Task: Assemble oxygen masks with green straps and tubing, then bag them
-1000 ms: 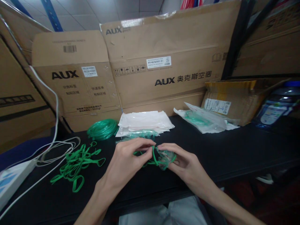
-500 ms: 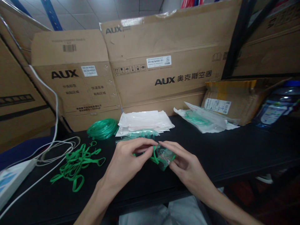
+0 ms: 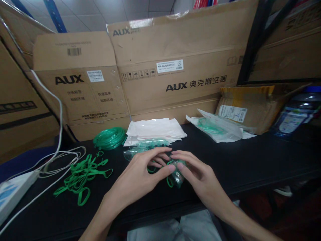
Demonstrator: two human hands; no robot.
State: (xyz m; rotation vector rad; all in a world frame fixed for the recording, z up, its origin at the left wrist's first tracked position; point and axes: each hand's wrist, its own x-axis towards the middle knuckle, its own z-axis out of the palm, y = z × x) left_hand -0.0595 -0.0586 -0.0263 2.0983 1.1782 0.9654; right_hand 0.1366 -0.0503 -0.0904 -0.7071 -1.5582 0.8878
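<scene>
A clear, green-tinted plastic oxygen mask [image 3: 178, 177] is between my two hands above the black table, with its green elastic strap [image 3: 170, 181] hanging on the near side. My left hand [image 3: 144, 170] has its thumb tip on the mask, its curled fingers behind, and a strap loop [image 3: 151, 169] beneath them. From the other side, my right hand [image 3: 198, 174] pinches the mask, thumb in front and fingers over the top. Behind my left hand lie more clear green masks [image 3: 150, 144], partly hidden. To the left is a tangled pile of green elastic straps [image 3: 84, 174].
A coil of green tubing [image 3: 109, 138] and a stack of white pouches [image 3: 155, 130] stand behind. An opened pouch with green contents [image 3: 215, 127], a small carton [image 3: 243, 107] and a blue-capped bottle [image 3: 293, 113] are right. White cables [image 3: 54, 160] and a power strip [image 3: 17, 187] lie left.
Both thumbs have moved onto the near side of the mask. The mask has turned and sits slightly lower, and my left fingers have spread from their pinch on the strap.
</scene>
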